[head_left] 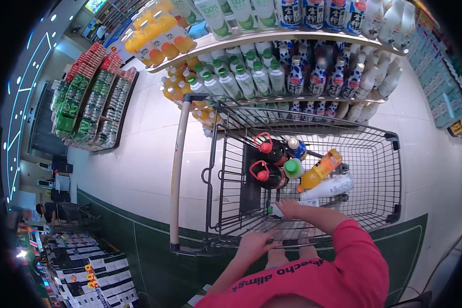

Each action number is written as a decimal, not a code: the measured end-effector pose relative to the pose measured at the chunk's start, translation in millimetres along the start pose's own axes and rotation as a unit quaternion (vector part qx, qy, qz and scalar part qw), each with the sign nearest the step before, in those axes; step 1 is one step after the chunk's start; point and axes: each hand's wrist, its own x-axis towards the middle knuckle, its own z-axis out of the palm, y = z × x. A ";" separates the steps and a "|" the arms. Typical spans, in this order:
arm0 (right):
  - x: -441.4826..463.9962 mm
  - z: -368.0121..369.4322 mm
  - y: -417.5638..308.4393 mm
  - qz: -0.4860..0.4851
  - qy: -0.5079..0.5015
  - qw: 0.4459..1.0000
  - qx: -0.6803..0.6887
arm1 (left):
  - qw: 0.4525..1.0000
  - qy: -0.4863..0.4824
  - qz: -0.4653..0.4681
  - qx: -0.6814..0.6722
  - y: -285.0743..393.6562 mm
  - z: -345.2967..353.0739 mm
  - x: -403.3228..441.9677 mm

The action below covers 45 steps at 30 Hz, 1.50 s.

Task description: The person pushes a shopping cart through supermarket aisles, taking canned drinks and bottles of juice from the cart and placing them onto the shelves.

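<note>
My right hand (288, 209) reaches down into the shopping cart (386, 134), its fingers closed on a white bottle (309, 203) with a green cap, lying on its side. At the cart's near rim is my left hand (256, 245), fingers stretched out; whether it touches the rim is hard to tell. Beside my right hand, two dark cola bottles (275, 177) with red carry handles stand in the cart. Near them are a blue-labelled bottle (297, 150), a green-capped bottle (293, 168), an orange juice bottle (321, 170) and a white bottle (329, 186), the last two lying down.
Beyond the cart stands a drinks shelf (292, 47) with rows of juice and milk bottles. A shelf of packaged cans (95, 97) is at the left, stacked boxes (439, 82) at the right. At the lower left are a person (49, 210) and a display (95, 269).
</note>
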 end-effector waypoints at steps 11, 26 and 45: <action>44.9 44.9 15.2 0.129 -0.076 0.988 0.041 | 0.992 -0.067 -0.010 -0.109 -23.9 13.8 29.4; -41.2 -30.6 12.2 -0.042 0.024 0.994 0.093 | 0.995 0.008 0.010 -0.096 -25.5 24.5 30.3; -238.3 -238.3 -222.7 -0.378 0.304 0.724 0.491 | 0.913 0.261 0.179 -0.259 70.1 -41.9 -134.6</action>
